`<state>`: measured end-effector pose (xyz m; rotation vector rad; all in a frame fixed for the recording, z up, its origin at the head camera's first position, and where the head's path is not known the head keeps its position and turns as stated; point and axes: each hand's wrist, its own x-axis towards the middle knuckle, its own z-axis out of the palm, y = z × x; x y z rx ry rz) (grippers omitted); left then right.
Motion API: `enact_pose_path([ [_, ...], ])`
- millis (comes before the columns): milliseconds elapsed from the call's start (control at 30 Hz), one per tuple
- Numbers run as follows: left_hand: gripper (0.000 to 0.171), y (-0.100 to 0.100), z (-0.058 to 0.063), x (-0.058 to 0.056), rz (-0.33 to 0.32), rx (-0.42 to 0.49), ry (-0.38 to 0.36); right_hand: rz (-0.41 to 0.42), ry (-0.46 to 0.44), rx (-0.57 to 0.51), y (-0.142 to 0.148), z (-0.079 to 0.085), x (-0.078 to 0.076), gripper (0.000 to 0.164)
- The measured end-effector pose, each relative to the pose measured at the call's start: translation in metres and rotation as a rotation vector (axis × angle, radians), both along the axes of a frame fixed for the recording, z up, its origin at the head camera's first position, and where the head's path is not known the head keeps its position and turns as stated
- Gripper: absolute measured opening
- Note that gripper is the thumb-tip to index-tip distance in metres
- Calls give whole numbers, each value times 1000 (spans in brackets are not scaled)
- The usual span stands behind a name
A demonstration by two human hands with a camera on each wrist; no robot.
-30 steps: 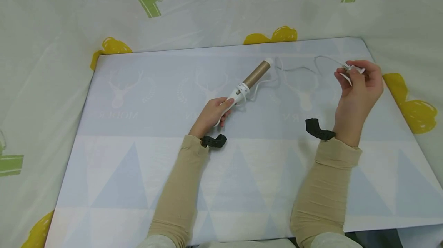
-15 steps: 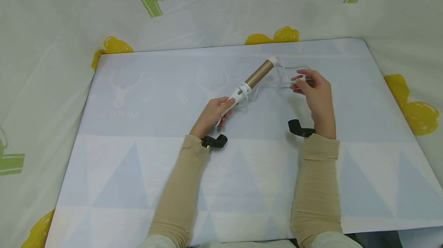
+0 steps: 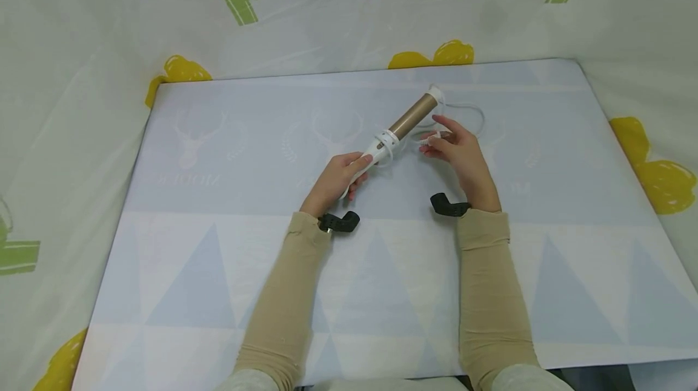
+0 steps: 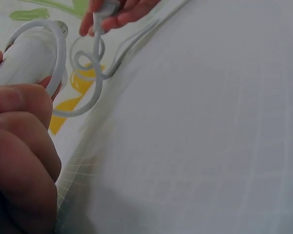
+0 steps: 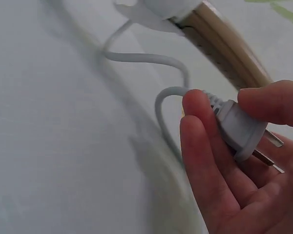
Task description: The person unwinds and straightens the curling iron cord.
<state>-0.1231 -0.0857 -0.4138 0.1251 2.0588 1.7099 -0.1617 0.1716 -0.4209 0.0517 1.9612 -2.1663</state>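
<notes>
A curling iron [image 3: 413,117] with a white handle and a gold barrel slants up and to the right in the head view. My left hand [image 3: 337,180] grips its handle from below. A loop of white cord [image 4: 61,58] passes around the handle just beyond my left fingers. To the right of the barrel, my right hand [image 3: 459,151] pinches the white power plug [image 5: 240,127] between thumb and fingers. Its metal prongs point back toward the palm in the right wrist view. More cord [image 3: 480,113] curls from the plug around the barrel's white tip.
A table [image 3: 272,276] with a pale blue and white patterned cover lies under both hands. Behind it hangs a light curtain [image 3: 338,9] with green and yellow prints. Each wrist wears a black camera mount [image 3: 339,222].
My right hand has carried the plug leftward from the table's right side to beside the barrel, and the cord has gone slack into a loop. My left hand has stayed nearly still.
</notes>
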Motion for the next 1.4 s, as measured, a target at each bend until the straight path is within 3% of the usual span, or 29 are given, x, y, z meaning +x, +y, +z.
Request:
enact_pose_path([
  [167, 40, 0, 2, 0, -26, 20, 5, 49, -57, 25, -9, -2, 0, 67],
  [367, 41, 0, 0, 0, -53, 34, 0, 64, -94, -23, -13, -2, 0, 74],
  [467, 41, -1, -1, -1, -55, 25, 5, 60, -93, -30, -14, -3, 0, 69],
  [767, 46, -5, -27, -9, -72, 43, -12, 51, -71, -24, -11, -15, -4, 39],
  [967, 49, -6, -29, -8, -106, 35, 18, -92, -132, -105, -2, -19, -6, 29],
  [1133, 51, -6, -28, -8, -125, 38, 10, -232, -115, -229, 5, -16, -5, 25],
  [1400, 43, -3, -28, -8, -204, -66, 76, -355, -95, -274, 22, -11, -3, 23],
])
